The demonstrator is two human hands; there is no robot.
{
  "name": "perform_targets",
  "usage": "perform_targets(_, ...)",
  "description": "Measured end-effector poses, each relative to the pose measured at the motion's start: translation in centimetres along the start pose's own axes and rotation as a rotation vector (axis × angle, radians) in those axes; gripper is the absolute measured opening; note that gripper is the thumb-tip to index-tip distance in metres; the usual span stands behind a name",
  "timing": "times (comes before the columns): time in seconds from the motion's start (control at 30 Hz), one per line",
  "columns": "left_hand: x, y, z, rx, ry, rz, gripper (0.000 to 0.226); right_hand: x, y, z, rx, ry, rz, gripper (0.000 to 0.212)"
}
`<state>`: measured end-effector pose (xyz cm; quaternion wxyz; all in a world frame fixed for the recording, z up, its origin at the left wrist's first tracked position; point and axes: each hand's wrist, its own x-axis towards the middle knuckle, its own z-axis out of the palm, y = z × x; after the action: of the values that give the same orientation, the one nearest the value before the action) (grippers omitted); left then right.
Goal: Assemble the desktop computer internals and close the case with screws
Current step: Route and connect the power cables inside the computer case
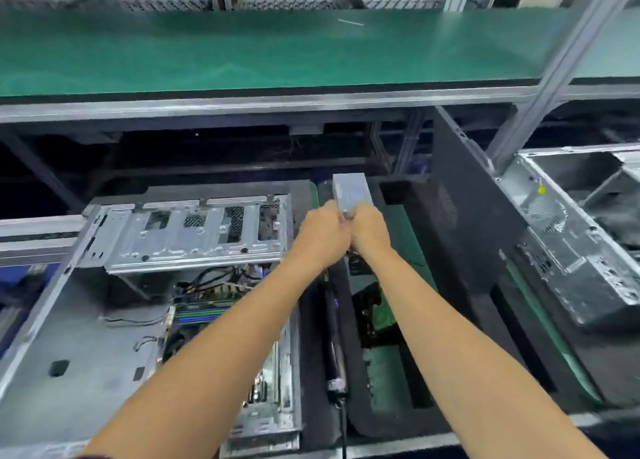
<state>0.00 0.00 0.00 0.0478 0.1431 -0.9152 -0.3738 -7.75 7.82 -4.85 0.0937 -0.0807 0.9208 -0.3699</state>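
A: Start nearest us, by the open case [145, 320]. How far along does the build look?

B: Early to middle, I'd judge. The case lies on its side with no side panel on. The motherboard [204, 320] sits inside it with loose cables above it, and the drive cage [194, 233] stands at the far end of the case. The near left bay of the case looks bare.

A: So what remains?

B: By my reading, the power supply has to go in, the cables need connecting, and then the panel and its screws. A dark panel [485, 251] leans well to the right of the case; it may be the cover, but I can't be sure.

A: And the screwdriver?

B: An electric screwdriver [334, 348] lies in the black foam tray [391, 420] just right of the case, untouched.

A: Now the hands.

B: Both reach past the far right corner of the case. The left hand [322, 237] and right hand [369, 232] are touching each other, fingers curled round the near end of a small grey metal box [351, 194], probably the power supply. It juts away beyond the knuckles, over the far end of the tray.

A: Lifted or resting?

B: I can't tell; its underside is hidden.

A: Farther still?

B: A green shelf [277, 53] runs across above and beyond the case. Another bare chassis [571, 244] stands far right.
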Motion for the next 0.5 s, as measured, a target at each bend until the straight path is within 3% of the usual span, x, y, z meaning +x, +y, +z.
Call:
perform_targets(0.2,6.5,0.4,0.7,0.061,-0.114,-0.176,0.013,7.3,-0.5,1.0,-0.115,0.058,0.122,0.058)
perform_targets(0.37,10.3,0.1,1.2,-0.002,-0.100,-0.188,0.017,13.1,0.2,3.4,-0.281,0.177,0.131,0.048)
perform_targets(0.5,11.3,-0.5,1.2,-0.011,-0.064,-0.144,0.014,15.7,0.8,5.1,-0.267,0.092,0.297,0.060)
